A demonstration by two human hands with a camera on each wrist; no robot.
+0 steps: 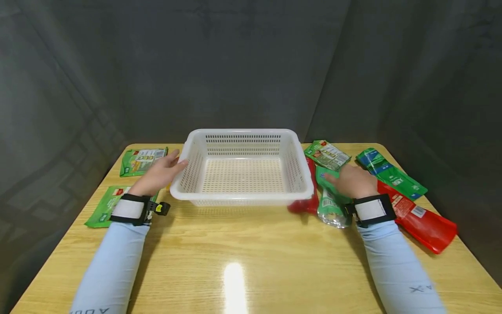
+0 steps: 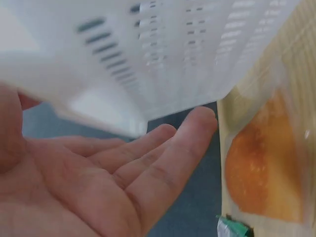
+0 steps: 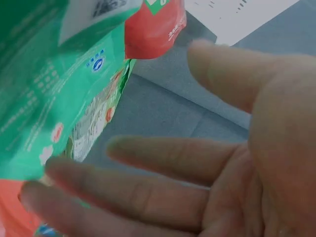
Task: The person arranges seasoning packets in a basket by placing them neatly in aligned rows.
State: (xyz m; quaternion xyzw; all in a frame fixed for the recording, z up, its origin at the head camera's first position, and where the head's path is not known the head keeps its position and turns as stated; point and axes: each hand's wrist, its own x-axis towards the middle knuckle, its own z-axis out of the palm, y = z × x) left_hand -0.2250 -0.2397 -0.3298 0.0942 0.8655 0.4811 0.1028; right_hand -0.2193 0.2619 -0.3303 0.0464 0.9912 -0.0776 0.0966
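Note:
A white perforated plastic basket (image 1: pixel 243 196) sits near the back middle of the table. At its left side is my left hand (image 1: pixel 158 174), thumb by the rim, with fairly straight fingers (image 2: pixel 163 173) alongside the outer wall in the left wrist view. An orange-filled packet (image 2: pixel 269 163) lies beside that hand. To the basket's right, my right hand (image 1: pixel 357 181) hovers over a green pouch (image 1: pixel 331 209), its fingers (image 3: pixel 138 195) spread and holding nothing. A red pouch (image 1: pixel 306 205) lies partly hidden behind the basket's right side.
Green packets lie at the left, one behind (image 1: pixel 143 161) and one nearer (image 1: pixel 106 207). At the right are another green packet (image 1: pixel 329 155), a green-and-blue pouch (image 1: pixel 392 174) and a large red pouch (image 1: pixel 427 222) near the wooden table's (image 1: pixel 188 261) edge. A dark curtain (image 1: pixel 251 65) hangs behind.

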